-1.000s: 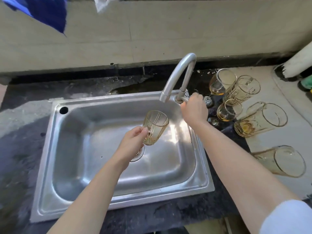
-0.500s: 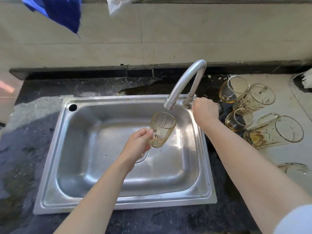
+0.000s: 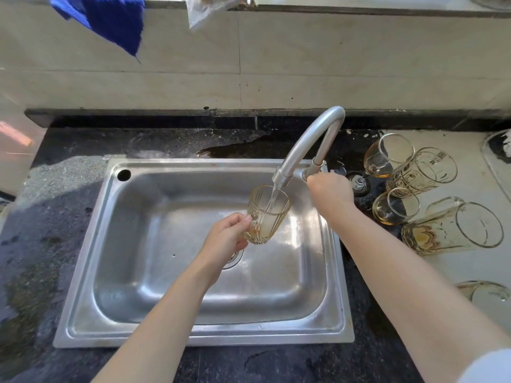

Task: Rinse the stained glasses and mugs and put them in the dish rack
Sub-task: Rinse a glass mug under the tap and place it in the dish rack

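Observation:
My left hand (image 3: 226,240) grips a ribbed, amber-stained glass (image 3: 266,215) and holds it upright under the spout of the curved metal faucet (image 3: 307,146), above the steel sink (image 3: 154,272). A thin stream of water runs from the spout into the glass. My right hand (image 3: 330,190) is curled around the faucet handle at the tap's base; the handle itself is hidden by the fingers. Several stained glasses and mugs lie on their sides on the counter to the right, among them a large mug (image 3: 453,230) and two small stemmed glasses (image 3: 388,156).
A pale mat (image 3: 470,272) lies under the glasses on the right. Dark stone counter (image 3: 55,230) surrounds the sink. A blue cloth (image 3: 107,20) hangs from the ledge above the tiled wall. Another glass (image 3: 486,295) shows at the right edge.
Water now runs from the spout into the glass; it was not flowing before. My left hand has lifted the glass closer under the spout. My right hand stays at the handle.

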The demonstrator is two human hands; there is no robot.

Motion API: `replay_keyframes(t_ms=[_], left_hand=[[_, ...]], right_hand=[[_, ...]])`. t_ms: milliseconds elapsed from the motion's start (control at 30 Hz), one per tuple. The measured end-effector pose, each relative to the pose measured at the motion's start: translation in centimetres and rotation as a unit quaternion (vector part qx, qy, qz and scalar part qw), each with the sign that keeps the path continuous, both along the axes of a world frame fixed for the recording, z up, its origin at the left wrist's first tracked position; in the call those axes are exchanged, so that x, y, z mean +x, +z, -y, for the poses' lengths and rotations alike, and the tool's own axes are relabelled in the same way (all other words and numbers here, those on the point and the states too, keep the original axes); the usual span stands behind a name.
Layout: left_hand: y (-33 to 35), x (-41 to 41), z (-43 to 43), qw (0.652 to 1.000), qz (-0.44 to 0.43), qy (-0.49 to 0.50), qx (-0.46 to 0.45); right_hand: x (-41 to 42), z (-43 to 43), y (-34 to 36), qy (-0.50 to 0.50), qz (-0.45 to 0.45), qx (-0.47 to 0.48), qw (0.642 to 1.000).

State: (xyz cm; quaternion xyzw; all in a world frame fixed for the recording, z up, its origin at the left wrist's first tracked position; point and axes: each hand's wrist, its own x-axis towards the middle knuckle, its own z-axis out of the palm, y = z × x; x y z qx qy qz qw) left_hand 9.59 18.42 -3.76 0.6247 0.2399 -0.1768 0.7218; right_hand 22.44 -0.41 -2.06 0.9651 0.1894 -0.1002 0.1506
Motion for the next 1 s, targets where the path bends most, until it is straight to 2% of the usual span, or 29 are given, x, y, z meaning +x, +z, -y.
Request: replay_keyframes(t_ms=[67,167,233,300,333,400,467,533,633,733,867,1000], left_hand=[[0.0,-0.1,-0.1,1.000,-0.001,0.000,0.000],[0.1,-0.4,-0.4,1.000,-0.004,-0.005,0.001],[-0.1,-0.7,-0.7,1.000,-0.005,0.000,-0.003],[-0.5,-1.0,-1.0,1.000,-0.001,0.011,0.004],[-0.6,-1.2,-1.2,1.000,0.002,0.011,0.004],[-0.8,-1.6,-1.3,1.000,0.009,0.007,-0.005],[-0.9,-1.9,-1.3,1.000,0.007,0.008,-0.011],[-1.0,-2.2,-1.1,1.000,0.006,0.003,-0.019],[-1.2,-2.5,-1.0,0.999,0.014,-0.011,-0.033],[-1.5,-2.5,-1.5,0.999,-0.010,0.020,-0.041],[-2.2,-1.5,-1.5,0.999,-0.030,0.028,-0.014],[-3.0,-1.7,-1.1,1.000,-0.019,-0.017,0.018]], right_hand=[[-0.1,-0.2,0.0,-0.002,-0.008,0.000,1.000],[-0.2,-0.3,0.1,-0.081,-0.007,0.060,0.995],[-0.8,0.0,0.4,-0.131,0.038,0.146,0.980],[-2.2,0.1,0.6,-0.157,0.061,0.281,0.945],[-3.0,-0.1,0.7,-0.179,0.020,0.362,0.915],[-4.5,-0.8,1.0,-0.226,-0.145,0.466,0.843],[-5.6,-1.6,0.7,-0.240,-0.275,0.466,0.806],[-6.3,-2.1,0.0,-0.244,-0.307,0.454,0.800],[-6.8,-2.4,-0.6,-0.249,-0.288,0.451,0.807],[-6.8,-2.6,-0.7,-0.236,-0.296,0.446,0.811],[-6.8,-3.1,-0.9,-0.202,-0.262,0.441,0.834],[-7.1,-2.6,-1.0,-0.194,-0.226,0.416,0.860]])
